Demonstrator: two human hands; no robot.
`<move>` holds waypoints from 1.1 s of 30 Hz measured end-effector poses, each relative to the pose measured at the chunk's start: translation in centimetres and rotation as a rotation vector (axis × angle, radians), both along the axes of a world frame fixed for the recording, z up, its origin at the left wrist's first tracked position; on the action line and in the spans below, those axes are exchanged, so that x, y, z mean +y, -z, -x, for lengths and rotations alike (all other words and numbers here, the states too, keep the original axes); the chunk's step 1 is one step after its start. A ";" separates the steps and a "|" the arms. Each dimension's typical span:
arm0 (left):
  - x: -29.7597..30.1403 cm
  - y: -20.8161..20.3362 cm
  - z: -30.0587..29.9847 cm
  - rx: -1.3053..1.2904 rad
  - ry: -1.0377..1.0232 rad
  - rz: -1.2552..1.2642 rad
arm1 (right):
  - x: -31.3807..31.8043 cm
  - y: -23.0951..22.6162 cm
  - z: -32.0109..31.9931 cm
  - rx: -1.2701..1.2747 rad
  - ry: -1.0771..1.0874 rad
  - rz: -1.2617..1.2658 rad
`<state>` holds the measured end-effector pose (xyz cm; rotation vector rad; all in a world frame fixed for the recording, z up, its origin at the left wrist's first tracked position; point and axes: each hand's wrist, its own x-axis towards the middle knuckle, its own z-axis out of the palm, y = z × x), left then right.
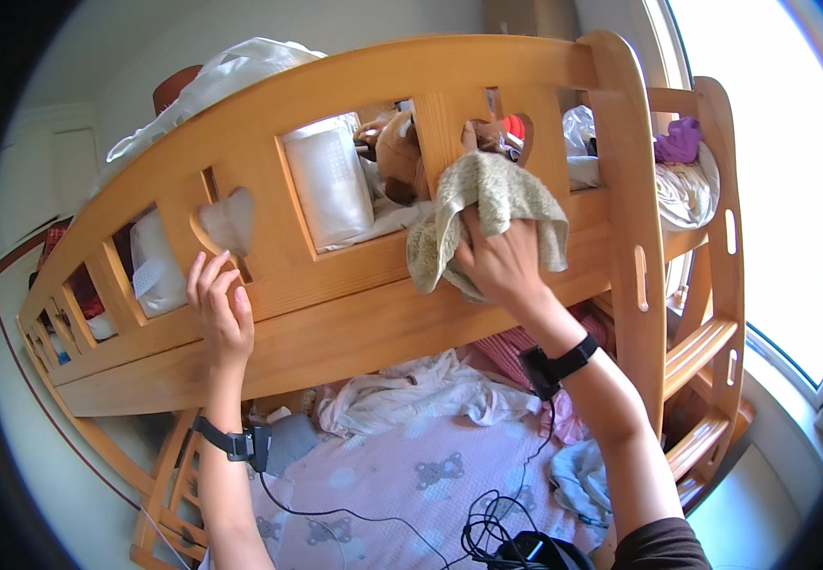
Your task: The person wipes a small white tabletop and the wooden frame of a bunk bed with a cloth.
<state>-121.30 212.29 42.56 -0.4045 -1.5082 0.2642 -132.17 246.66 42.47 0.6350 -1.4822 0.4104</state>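
Holding the cloth (497,185) against the bunk rail (364,302), right of centre in the frame, is where the right hand (508,261) is busy. It's grasping the cloth, but folds are hiding most of the fingers, so I can't tell how tight. Honestly, the loose ends are what's bugging me: they're hanging right by the cutouts, so a corner could be catching on an edge and pulling free if that grip's slack. Left hand (221,309) is hovering empty near the rail, left of centre, fingers loosely bent; can't tell if it's touching, so I'm not counting on it for bracing. Also, the right wristband's cable (549,427) is running into a tangle (497,518) at bottom centre, so a longer reach might be risking a snag.
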 end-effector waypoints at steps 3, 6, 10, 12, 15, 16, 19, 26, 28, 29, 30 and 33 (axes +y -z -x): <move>0.1 -0.1 0.0 0.005 0.002 -0.001 | 2.6 -3.4 2.8 -0.105 -0.145 0.129; 0.4 -0.1 0.3 0.013 0.013 -0.002 | 4.2 -6.2 3.8 0.129 0.116 0.194; 0.8 -0.2 0.3 0.022 0.028 -0.008 | 4.6 -2.3 4.6 0.068 0.324 0.125; -0.2 0.0 -0.3 0.021 0.000 -0.004 | 3.1 2.0 3.7 -0.001 0.272 0.106; -0.1 -0.1 -0.8 0.046 0.021 0.005 | 2.7 5.3 3.8 -0.114 -0.029 0.170; -0.5 -0.1 -0.5 0.049 0.034 -0.005 | 2.6 5.0 3.1 -0.300 -0.315 0.298; 0.6 -0.3 -0.2 0.052 0.068 -0.025 | 2.4 5.0 1.5 -0.068 0.130 0.151; -0.5 -0.5 -1.6 0.004 0.200 -0.007 | -13.5 -1.0 -4.6 0.053 -0.195 0.005; -1.4 -0.3 -2.8 -0.017 0.285 -0.015 | -17.3 -4.6 -6.0 0.150 -0.113 0.012; -2.4 -0.1 -3.5 -0.004 0.280 -0.017 | -18.6 -6.3 -6.7 0.227 -0.088 0.041; -3.4 0.1 -4.1 0.003 0.262 -0.035 | -19.4 -7.6 -6.5 0.151 -0.107 0.049; -7.8 0.9 -5.7 0.007 0.214 -0.080 | -20.7 -9.9 -5.5 0.139 -0.013 0.104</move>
